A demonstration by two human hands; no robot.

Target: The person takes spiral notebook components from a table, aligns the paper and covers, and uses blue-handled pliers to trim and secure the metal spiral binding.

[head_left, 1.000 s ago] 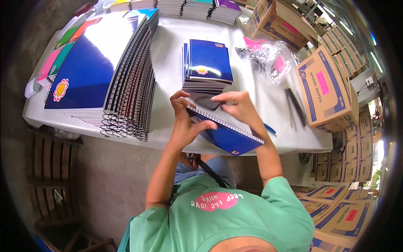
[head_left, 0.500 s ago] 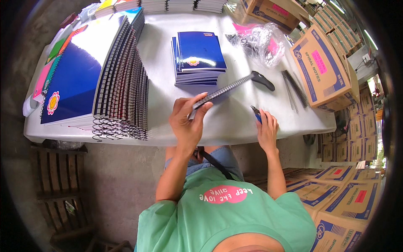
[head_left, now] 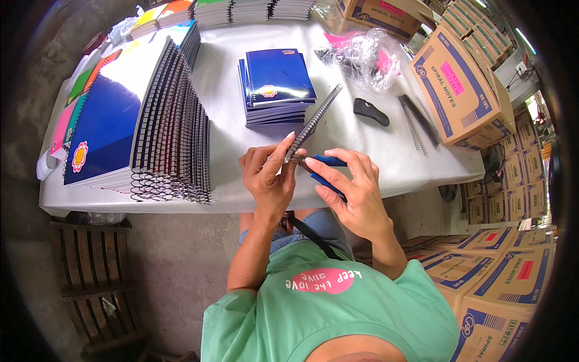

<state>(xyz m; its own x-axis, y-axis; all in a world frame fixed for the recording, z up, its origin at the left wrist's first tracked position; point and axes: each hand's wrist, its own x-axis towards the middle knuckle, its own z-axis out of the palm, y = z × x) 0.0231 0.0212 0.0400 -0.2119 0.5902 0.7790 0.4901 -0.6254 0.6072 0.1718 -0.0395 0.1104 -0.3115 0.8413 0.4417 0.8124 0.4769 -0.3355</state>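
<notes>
My left hand (head_left: 265, 178) grips a spiral notebook (head_left: 319, 116) near its close end, holding it spine up, so it shows mostly as a narrow edge with a dark wire coil. From the right, my right hand (head_left: 359, 193) is wrapped round blue-handled pliers (head_left: 329, 161), whose handles are spread. The plier jaws meet the coil's near end beside my left fingertips, which partly hide the contact. Beyond my hands lies a short stack of small blue notebooks (head_left: 280, 75) with a flower on the cover.
A tall stack of blue spiral notebooks (head_left: 105, 120) fills the left of the white table (head_left: 229, 175). Toward the right lie a black curved object (head_left: 371, 112), loose wire coils (head_left: 419, 120), crumpled clear plastic (head_left: 371, 60) and a carton (head_left: 455, 90). More cartons (head_left: 506, 271) stand at lower right.
My right hand has brought the pliers left and up to the notebook's near end, and their handles now show spread. The notebook's far end has swung left, to a steeper slant.
</notes>
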